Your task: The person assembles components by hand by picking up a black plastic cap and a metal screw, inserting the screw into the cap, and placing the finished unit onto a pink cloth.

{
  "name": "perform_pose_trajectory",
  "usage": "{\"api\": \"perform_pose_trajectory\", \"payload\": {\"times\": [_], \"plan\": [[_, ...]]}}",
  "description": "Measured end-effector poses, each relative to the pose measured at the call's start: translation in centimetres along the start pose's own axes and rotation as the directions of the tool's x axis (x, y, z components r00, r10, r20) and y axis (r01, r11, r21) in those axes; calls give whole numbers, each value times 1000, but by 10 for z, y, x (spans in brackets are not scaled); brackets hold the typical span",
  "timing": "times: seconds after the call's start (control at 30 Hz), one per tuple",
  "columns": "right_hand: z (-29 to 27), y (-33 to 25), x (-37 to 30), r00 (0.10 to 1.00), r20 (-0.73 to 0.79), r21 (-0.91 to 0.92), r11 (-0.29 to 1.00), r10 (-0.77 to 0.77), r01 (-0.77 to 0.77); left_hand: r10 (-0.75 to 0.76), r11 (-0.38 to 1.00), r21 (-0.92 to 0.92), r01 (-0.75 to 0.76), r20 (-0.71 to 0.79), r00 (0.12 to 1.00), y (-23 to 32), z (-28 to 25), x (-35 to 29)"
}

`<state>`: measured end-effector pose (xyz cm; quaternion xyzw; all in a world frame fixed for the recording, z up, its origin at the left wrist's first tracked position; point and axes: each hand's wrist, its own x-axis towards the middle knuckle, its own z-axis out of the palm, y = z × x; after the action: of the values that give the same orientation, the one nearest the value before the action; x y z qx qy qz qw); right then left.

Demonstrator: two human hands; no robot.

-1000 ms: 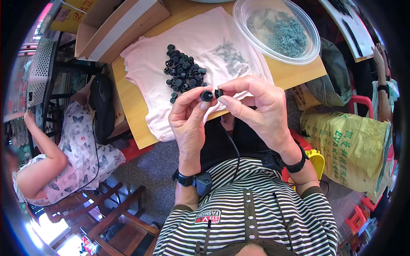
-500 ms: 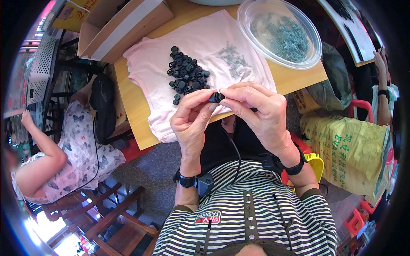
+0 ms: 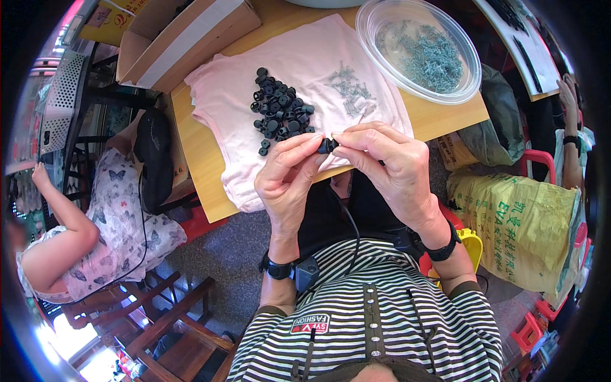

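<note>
My left hand (image 3: 289,181) and my right hand (image 3: 391,165) meet at the fingertips over the table's near edge. Between them they pinch one small black plastic piece (image 3: 327,146). Just beyond lies a pile of several black round pieces (image 3: 279,109) on a pink cloth (image 3: 232,105) spread over the wooden table (image 3: 194,153). A scatter of small grey metal screws (image 3: 349,90) lies on the cloth to the right of the pile. A clear plastic bowl (image 3: 471,63) at the far right holds many more grey screws (image 3: 429,56).
An open cardboard box (image 3: 184,41) stands at the table's far left. Another person in a butterfly-print dress (image 3: 108,216) sits to my left. A yellow woven sack (image 3: 522,223) and a second person's arm (image 3: 569,137) are on the right. A wooden chair (image 3: 172,318) stands below left.
Both hands have shifted slightly toward me and the right, still pinching the black piece; earlier two small black parts showed between the fingers, now they read as one.
</note>
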<state>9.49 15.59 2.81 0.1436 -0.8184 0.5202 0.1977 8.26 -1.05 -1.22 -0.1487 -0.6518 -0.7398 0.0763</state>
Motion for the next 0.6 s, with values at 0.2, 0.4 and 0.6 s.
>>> {"api": "perform_pose_trajectory", "payload": {"times": [0.2,0.4,0.6], "plan": [[1,1,-2,950,75,251,917,302,-311,-142,978,-153,138,-16,990,3,2,0],[1,4,1,985,28,159,973,168,-170,-20,998,61,17,44,999,-3,-4,1],[0,3,3,997,44,63,996,61,-63,19,990,135,-28,67,998,-1,-6,1]]}}
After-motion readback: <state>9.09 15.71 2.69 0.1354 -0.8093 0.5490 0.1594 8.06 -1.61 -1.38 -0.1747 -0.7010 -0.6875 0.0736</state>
